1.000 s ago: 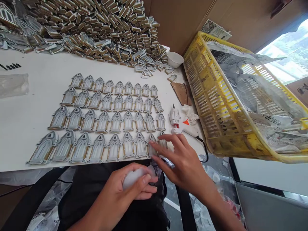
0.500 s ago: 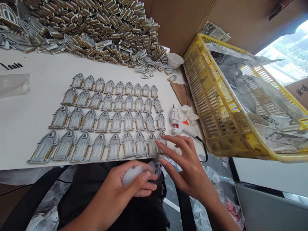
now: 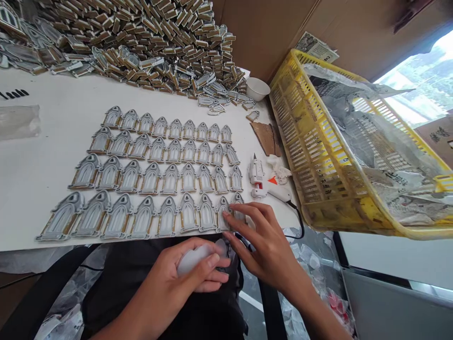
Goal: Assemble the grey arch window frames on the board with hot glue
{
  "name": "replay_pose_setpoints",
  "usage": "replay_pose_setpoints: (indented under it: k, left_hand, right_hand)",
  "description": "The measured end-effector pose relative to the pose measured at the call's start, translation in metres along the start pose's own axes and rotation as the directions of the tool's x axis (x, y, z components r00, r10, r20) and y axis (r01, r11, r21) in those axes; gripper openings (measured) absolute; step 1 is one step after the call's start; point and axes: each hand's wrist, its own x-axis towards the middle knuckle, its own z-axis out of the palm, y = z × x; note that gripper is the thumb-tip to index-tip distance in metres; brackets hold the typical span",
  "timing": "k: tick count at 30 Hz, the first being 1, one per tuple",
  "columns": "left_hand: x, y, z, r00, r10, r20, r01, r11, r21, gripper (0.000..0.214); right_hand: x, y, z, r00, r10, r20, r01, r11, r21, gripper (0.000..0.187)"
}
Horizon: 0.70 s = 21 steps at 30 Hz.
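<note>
My left hand point(image 3: 187, 278), below the table's front edge, is closed around several thin, translucent white pieces point(image 3: 193, 259) with rounded edges. One of them shows between its thumb and fingers. My right hand point(image 3: 262, 245) is open, fingers spread, at the right end of the front row. Its fingertips reach over a small arched window-shaped piece point(image 3: 222, 212), and whether they touch it I cannot tell. Several rows of such grey-and-gold arched pieces point(image 3: 168, 215) lie on the white table point(image 3: 31, 189). Part of the last piece in the front row is behind my right hand.
A big heap of similar pieces point(image 3: 141, 42) covers the table's back. At the right are a white glue gun point(image 3: 257, 174), crumpled tissue point(image 3: 279, 169), brown cardboard point(image 3: 265, 137) and a white bowl point(image 3: 257, 89). A yellow crate point(image 3: 311, 137) stands beside them. A plastic bag point(image 3: 19, 123) lies left.
My right hand has moved slightly left and down along the front row. My left hand keeps its hold on the translucent pieces. The view has shifted a little.
</note>
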Motion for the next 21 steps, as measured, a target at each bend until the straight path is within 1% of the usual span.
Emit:
replay_pose_setpoints:
  k: [4,8,12,14,21]
  left_hand:
    - [0.0,-0.002,-0.001,1.0,-0.002,0.001,0.002,1.0,0.003,0.042]
    - [-0.001,-0.004,-0.002,1.0,-0.013,-0.008,0.013,1.0,-0.004,0.044]
    - [0.0,-0.003,-0.003,1.0,-0.015,0.002,0.015,1.0,-0.005,0.043]
    - [0.0,-0.003,-0.003,1.0,-0.011,0.008,0.011,1.0,-0.007,0.043]
    - [0.001,-0.003,-0.002,1.0,-0.009,0.016,0.009,1.0,-0.011,0.043]
  right_hand:
    - [-0.001,-0.002,0.003,0.999,-0.011,-0.033,0.009,0.999,-0.046,0.04]
    - [-0.002,-0.004,0.006,0.999,-0.019,-0.03,0.017,0.998,-0.058,0.038]
    - [-0.005,-0.004,0.007,0.995,-0.027,-0.095,0.022,0.998,-0.058,0.037]
    - [-0.008,-0.004,0.009,0.994,-0.039,-0.105,0.033,0.998,-0.056,0.035]
    - [-0.015,-0.004,0.019,0.987,-0.067,-0.147,0.058,0.996,-0.069,0.043]
